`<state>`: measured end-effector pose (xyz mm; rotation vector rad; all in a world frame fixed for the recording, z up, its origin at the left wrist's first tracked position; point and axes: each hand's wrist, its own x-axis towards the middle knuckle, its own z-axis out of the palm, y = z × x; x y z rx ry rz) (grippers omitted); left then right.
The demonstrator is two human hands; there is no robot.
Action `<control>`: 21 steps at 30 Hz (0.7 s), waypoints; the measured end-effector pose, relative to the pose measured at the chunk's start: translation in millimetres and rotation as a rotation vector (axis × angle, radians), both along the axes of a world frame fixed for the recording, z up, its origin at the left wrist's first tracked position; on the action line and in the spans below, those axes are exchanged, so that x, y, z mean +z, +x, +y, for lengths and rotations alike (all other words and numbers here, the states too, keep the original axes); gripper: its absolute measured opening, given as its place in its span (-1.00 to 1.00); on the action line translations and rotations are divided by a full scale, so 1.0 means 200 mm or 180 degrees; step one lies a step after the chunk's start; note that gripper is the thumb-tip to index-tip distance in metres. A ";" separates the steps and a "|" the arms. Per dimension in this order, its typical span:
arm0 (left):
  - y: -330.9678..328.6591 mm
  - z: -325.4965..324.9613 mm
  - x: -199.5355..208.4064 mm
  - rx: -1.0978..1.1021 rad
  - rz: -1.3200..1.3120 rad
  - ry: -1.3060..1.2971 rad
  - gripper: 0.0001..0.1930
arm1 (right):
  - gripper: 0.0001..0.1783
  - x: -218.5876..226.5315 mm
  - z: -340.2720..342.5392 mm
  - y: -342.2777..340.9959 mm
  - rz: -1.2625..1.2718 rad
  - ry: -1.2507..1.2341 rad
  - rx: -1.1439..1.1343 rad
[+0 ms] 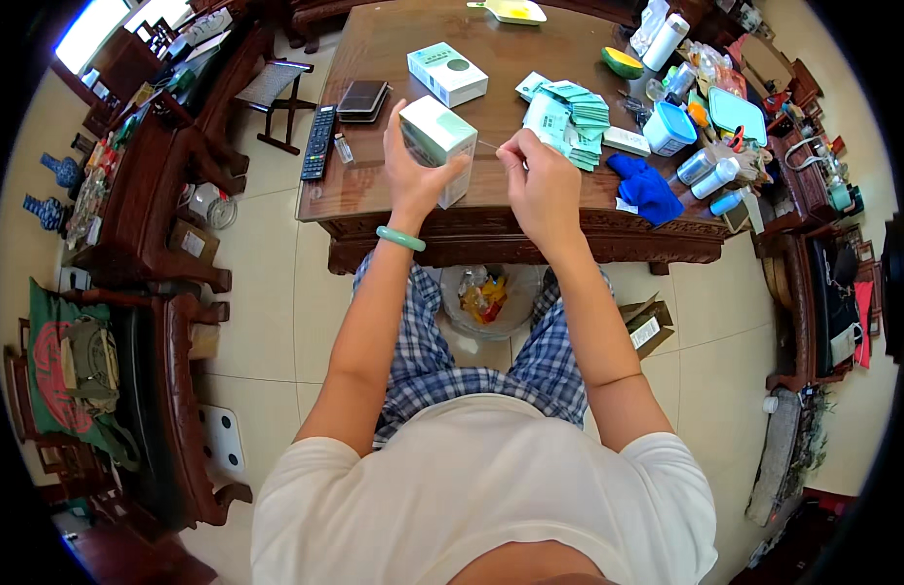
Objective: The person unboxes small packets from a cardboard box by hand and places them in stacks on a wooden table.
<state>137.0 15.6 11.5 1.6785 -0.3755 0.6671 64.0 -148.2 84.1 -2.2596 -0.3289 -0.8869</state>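
Upper centre of frame: left hand (413, 180) clamped around white-and-green carton (438, 131); right hand (546, 187), apart, pinching thin strip (488, 146); teal sachets (580, 114) beyond.

A remote (318, 143) is lying beside a wallet (362, 100) on the table (374, 44); a cloth (647, 190) is resting near bottles (715, 179); a stool (274, 82) is standing on the floor (262, 292).

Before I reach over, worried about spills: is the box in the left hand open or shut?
Apparently shut: the box in the left hand shows flat panels and no raised flap; its far sides are hidden.
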 end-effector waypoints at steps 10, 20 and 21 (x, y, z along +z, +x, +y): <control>-0.06 0.05 0.20 0.0066 -0.0864 0.0867 -0.73 | -0.90 -0.09 0.06 0.03 -0.0381 0.0009 0.0059; -0.11 0.12 0.29 -0.0109 -0.0854 0.1349 -0.89 | -0.88 -0.08 0.05 0.02 -0.0428 -0.0117 0.0088; -0.11 0.12 0.31 -0.0114 -0.0851 0.1352 -0.89 | -0.88 -0.08 0.05 0.02 -0.0425 -0.0114 0.0083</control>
